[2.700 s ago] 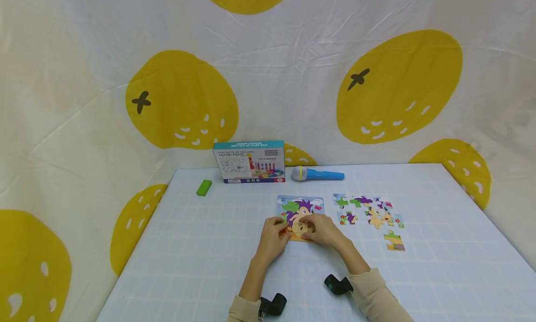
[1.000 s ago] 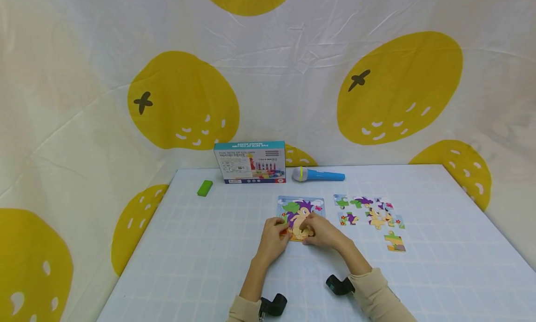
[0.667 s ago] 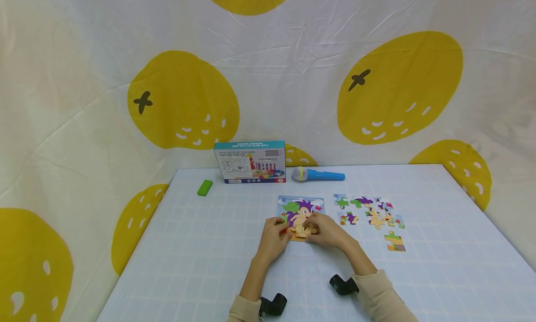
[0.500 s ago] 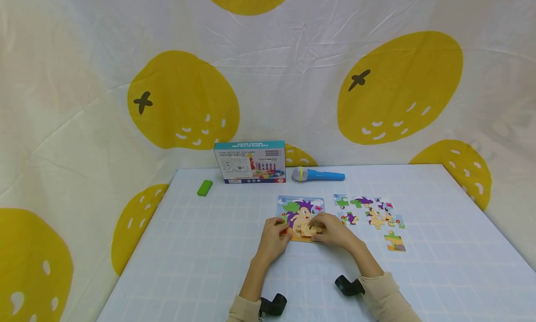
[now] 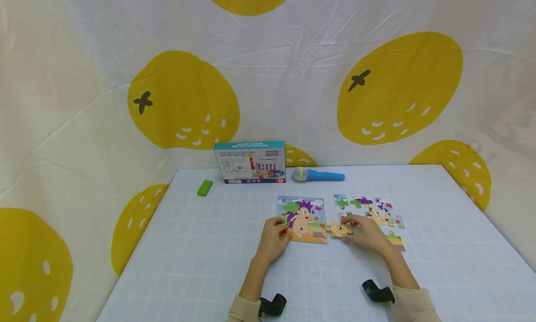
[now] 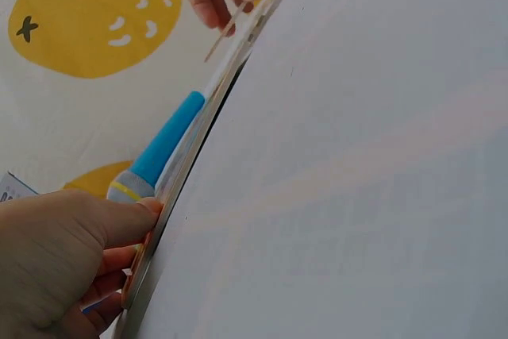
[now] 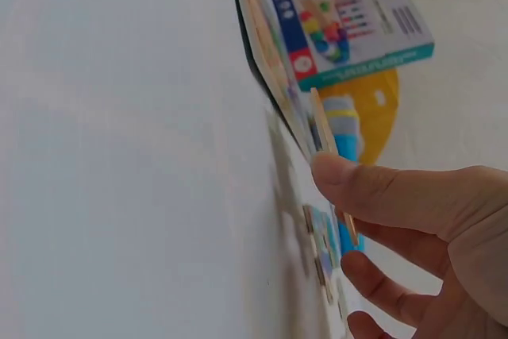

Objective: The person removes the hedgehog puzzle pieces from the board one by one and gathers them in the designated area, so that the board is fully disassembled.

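Observation:
A square puzzle board [image 5: 300,198] printed with a purple-spined hedgehog lies on the table. My left hand [image 5: 273,241] grips its left edge; in the left wrist view the thumb is on top and the fingers are against the board's side [image 6: 141,275]. Just right of the board, my right hand [image 5: 365,233] pinches a tan jigsaw piece [image 5: 336,229] between thumb and fingers. Seen edge-on in the right wrist view, that thin piece [image 7: 324,126] is held above the tabletop. Several loose jigsaw pieces [image 5: 362,201] lie behind and beside the right hand, which partly covers some.
At the back stands a cardboard box [image 5: 253,166] with a teal top, and right of it lies a blue toy microphone [image 5: 324,175]. A green block [image 5: 204,188] sits on the left. A fruit-print curtain [image 5: 293,80] hangs behind the table.
My right hand has moved right, off the board, carrying the tan jigsaw piece, so the board's lower right part now shows. The left hand has stayed on the board's edge.

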`<action>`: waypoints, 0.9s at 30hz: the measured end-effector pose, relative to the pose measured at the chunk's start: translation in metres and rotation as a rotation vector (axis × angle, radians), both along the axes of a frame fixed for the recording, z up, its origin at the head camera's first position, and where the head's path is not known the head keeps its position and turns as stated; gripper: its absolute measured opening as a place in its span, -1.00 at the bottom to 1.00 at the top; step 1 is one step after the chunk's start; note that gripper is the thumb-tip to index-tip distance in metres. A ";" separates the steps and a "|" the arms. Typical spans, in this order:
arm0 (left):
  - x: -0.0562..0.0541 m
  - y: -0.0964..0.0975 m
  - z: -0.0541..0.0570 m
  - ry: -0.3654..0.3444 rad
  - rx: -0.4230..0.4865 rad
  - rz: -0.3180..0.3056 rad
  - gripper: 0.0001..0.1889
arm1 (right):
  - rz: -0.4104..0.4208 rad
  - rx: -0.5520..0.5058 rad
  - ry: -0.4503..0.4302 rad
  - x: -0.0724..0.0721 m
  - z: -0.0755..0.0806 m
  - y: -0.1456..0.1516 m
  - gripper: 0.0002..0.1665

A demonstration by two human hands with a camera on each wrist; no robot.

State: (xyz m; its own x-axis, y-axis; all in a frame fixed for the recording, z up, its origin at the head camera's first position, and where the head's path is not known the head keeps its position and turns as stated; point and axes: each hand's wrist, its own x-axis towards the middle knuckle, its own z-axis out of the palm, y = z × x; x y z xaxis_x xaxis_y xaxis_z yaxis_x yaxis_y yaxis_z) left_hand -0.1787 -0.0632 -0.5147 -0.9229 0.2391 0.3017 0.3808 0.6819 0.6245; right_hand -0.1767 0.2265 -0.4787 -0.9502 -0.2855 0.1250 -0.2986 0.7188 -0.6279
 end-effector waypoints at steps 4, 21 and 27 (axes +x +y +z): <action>0.001 0.000 0.002 -0.018 -0.002 0.004 -0.68 | -0.063 0.000 -0.001 0.007 0.002 0.020 -0.52; 0.001 0.000 0.003 -0.032 0.015 0.002 -0.67 | -0.158 0.075 -0.078 0.020 0.005 0.074 -0.47; 0.001 0.000 0.002 -0.037 0.005 0.007 -0.67 | -0.117 0.104 -0.108 0.020 0.004 0.074 -0.53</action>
